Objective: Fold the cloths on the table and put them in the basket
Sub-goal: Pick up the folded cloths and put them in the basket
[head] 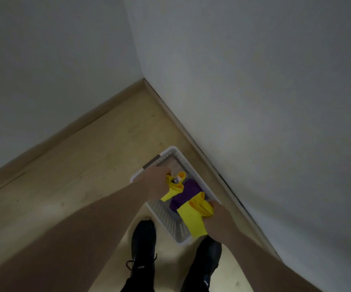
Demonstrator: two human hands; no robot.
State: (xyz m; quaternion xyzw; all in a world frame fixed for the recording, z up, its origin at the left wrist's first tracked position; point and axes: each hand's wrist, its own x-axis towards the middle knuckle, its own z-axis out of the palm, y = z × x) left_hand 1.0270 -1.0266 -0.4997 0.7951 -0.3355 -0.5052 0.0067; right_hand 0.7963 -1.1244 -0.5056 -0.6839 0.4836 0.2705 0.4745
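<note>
Two black shoes at 6 o'clock, nearest the lens, planted on the wood floor. At 9 o'clock of the basket, left hand, grip closed around one bunched end of a yellow cloth; a small label shows beside the fingers. White slatted basket on the floor in the wall corner, just ahead of the shoes. Purple cloth inside it, lying flat, looks folded. At 4 o'clock of the basket, right hand, grip pinching the other bunched end of the yellow cloth; loose tail draped over the near rim. Step in hand, likely: yellow cloth held over the basket, unclear whether going in or coming out. No bench in view. Next move calls for either laying it flat on the purple one or lifting it clear without dragging the purple cloth. Risk: bunched ends unfolding.
</note>
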